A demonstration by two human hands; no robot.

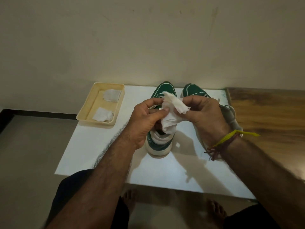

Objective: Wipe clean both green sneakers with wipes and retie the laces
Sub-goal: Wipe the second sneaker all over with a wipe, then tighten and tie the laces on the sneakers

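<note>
Two green sneakers with white soles stand side by side on the white table [115, 159], toes toward the wall. The left sneaker [159, 142] shows its heel below my hands; the right sneaker [193, 90] is mostly hidden behind my right hand, with its grey laces [230, 113] trailing to the right. Above the left sneaker both hands hold one crumpled white wipe [171, 113]. My left hand [148, 119] pinches its left edge and my right hand [204, 116] pinches its right edge.
A cream plastic tray [85, 111] at the table's back left holds two folded wipes [110, 95]. A wooden surface [267, 113] adjoins the table on the right. The wall rises just behind the sneakers. My bare feet show below the table's front edge.
</note>
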